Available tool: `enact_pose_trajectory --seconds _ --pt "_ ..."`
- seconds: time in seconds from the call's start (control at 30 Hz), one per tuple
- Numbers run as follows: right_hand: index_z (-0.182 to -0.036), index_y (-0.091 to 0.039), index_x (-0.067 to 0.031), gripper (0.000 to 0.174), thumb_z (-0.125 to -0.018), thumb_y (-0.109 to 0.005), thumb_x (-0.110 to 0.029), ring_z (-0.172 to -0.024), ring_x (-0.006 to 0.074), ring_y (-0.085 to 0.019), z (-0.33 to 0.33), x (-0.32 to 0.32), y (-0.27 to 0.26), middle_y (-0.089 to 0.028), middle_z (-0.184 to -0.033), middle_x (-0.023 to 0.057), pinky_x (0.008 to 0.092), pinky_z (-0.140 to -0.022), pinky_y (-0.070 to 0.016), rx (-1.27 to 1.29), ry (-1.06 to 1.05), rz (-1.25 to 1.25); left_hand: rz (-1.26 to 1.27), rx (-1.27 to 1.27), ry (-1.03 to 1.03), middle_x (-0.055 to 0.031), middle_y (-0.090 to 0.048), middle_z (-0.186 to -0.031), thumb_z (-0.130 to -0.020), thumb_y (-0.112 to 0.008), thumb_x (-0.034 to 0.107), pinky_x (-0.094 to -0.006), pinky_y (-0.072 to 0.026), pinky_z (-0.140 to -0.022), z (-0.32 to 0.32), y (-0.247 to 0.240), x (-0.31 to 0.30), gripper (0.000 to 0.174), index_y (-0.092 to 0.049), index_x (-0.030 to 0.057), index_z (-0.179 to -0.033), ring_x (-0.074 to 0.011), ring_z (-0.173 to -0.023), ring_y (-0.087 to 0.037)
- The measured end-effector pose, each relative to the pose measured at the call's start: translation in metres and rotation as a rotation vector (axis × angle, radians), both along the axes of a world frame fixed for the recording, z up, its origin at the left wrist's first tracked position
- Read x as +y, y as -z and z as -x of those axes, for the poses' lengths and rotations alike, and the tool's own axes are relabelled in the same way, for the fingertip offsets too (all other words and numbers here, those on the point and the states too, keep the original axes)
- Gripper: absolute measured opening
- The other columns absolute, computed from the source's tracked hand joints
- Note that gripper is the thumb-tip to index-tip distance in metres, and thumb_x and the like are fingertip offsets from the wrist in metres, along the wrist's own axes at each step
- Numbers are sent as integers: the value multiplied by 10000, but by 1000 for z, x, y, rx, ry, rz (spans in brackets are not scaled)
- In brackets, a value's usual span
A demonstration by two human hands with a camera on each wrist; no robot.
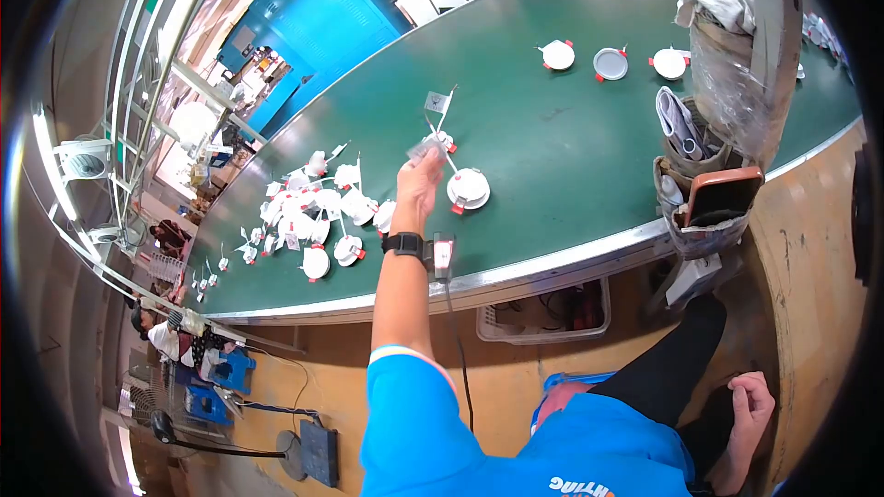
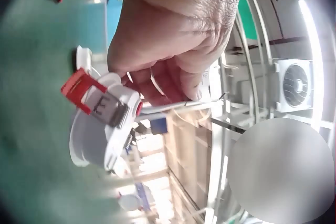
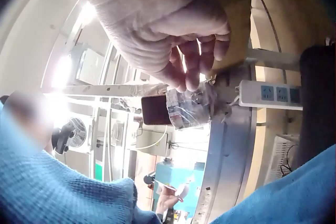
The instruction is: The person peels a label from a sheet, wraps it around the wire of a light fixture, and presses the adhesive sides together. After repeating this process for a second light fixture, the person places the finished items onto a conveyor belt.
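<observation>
My left hand [image 1: 420,186] reaches over the green table, fingers curled at the white cable [image 2: 173,107] of a round white downlight. That downlight [image 1: 469,189] sits just right of the hand in the head view. Close up, its body [image 2: 97,134] shows a red-tipped spring clip [image 2: 79,90] and a grey coil spring. Just beyond the fingers stands another downlight [image 1: 444,141], its cable carrying a paper label [image 1: 437,102]. My right hand [image 1: 753,405] hangs beside my leg with its fingers loosely bent, and holds nothing.
A heap of white downlights [image 1: 299,212] lies left on the green table [image 1: 552,193]. Several more, including a grey-faced one [image 1: 610,63], lie at the far right. Fabric pouches with a phone [image 1: 725,195] hang at the right post. A white basket [image 1: 543,317] stands below the table.
</observation>
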State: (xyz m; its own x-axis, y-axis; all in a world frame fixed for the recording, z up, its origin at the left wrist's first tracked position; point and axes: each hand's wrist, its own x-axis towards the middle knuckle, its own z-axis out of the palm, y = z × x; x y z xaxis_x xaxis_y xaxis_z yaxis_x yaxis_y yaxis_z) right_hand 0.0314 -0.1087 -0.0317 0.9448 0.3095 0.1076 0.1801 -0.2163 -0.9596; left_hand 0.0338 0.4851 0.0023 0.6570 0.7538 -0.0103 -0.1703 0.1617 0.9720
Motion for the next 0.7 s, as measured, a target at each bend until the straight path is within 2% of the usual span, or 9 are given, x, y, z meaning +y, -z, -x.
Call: enact_pose_trajectory --seconds 0.13,0.17,0.3,0.4,0.43,0.5,0.57,0.6,0.7 --pt "-783 -558 7 85 -816 -544 -69 -730 126 -470 0 -1 0 -507 -775 50 224 -668 -362 1 10 6 37 312 -237 -105 -499 -1202 -754 -671 172 -479 -341 -857 21 30 18 497 -467 34 -1186 -200 -1057 -490" --pt "-774 -562 11 83 -809 -545 -62 -721 130 -474 1 -2 1 -513 -765 53 227 -662 -366 4 8 12 42 413 -392 -92 -501 -1171 -742 -667 127 -411 -364 -845 25 26 4 508 -460 34 -1197 -181 -1006 -500" --pt "-726 -593 19 59 -753 -575 -30 -697 164 -490 -2 -2 0 -556 -710 77 265 -647 -384 27 -37 14 -309 96 -531 -38 -541 -1019 -744 -627 39 -234 -384 -777 55 11 -35 411 -506 30 -1137 -122 -896 -506" --pt "-735 -641 -1 30 -718 -618 -8 -675 186 -552 -1 -10 -20 -616 -722 84 282 -637 -422 0 -44 112 -621 13 -198 -54 -568 -867 -821 -563 75 -251 -409 -710 63 -42 -150 167 -574 7 -973 -133 -778 -530" --pt "-767 -654 -11 44 -736 -629 -31 -707 192 -577 -4 -15 -24 -634 -758 81 287 -663 -440 -71 -100 118 -533 -70 113 -79 -570 -814 -841 -540 64 -254 -411 -688 59 -59 -181 89 -555 -4 -897 -142 -747 -524" --pt "-820 -662 -29 78 -779 -621 -82 -752 216 -584 3 -34 -24 -637 -796 85 318 -705 -457 -158 -98 72 -608 -101 310 -77 -548 -677 -832 -551 54 -241 -411 -604 53 -65 -256 130 -506 2 -722 -144 -640 -522" --pt "-824 -661 -29 69 -774 -625 -61 -760 198 -564 16 -57 -28 -641 -801 60 305 -697 -441 -235 -27 71 -588 -117 982 -83 -561 -658 -793 -624 168 -266 -454 -620 37 -65 -300 196 -545 -12 -792 -179 -628 -560" --pt "-837 -658 -34 76 -778 -624 -68 -773 201 -557 25 -71 -29 -635 -815 55 309 -714 -436 -257 0 69 -532 6 1118 -146 -581 -743 -749 -564 32 -304 -453 -672 29 -84 -344 79 -579 -44 -762 -236 -723 -571" --pt "-835 -650 -46 80 -767 -635 -85 -788 214 -538 62 -121 -36 -614 -803 42 321 -759 -415 -320 183 275 -396 170 1433 -113 -599 -752 -803 -579 58 -260 -449 -679 -12 -59 -420 89 -579 -31 -804 -183 -715 -576"
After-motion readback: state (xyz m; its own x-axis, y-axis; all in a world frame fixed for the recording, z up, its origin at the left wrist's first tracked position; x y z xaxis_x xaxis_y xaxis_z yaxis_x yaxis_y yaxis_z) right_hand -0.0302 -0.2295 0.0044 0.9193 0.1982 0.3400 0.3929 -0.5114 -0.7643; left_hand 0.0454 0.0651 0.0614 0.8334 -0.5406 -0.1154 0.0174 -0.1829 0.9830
